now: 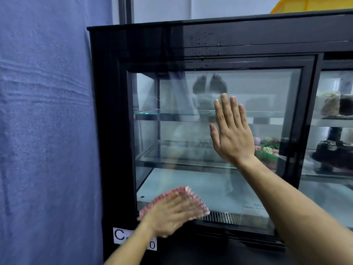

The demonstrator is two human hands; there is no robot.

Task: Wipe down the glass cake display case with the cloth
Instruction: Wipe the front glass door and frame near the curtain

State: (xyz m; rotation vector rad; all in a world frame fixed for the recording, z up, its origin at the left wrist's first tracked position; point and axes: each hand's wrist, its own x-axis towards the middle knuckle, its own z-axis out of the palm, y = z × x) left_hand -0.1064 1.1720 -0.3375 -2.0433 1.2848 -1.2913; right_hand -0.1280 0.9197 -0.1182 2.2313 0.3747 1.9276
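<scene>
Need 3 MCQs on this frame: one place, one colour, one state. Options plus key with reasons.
1. Where is the cloth?
A. Low on the left glass door
B. On top of the case
C. On the middle shelf

2. What colour is the case frame?
A. White
B. Black
C. Silver

3. How is the right hand?
A. Curled round a handle
B. Flat, fingers straight, on the glass
C. Holding a spray bottle

Key: 1 A, the left hand presses the cloth near the door's bottom edge. 2 B, the frame is black all round. 3 B, the palm lies open on the door beside the upper shelf, holding nothing.
</scene>
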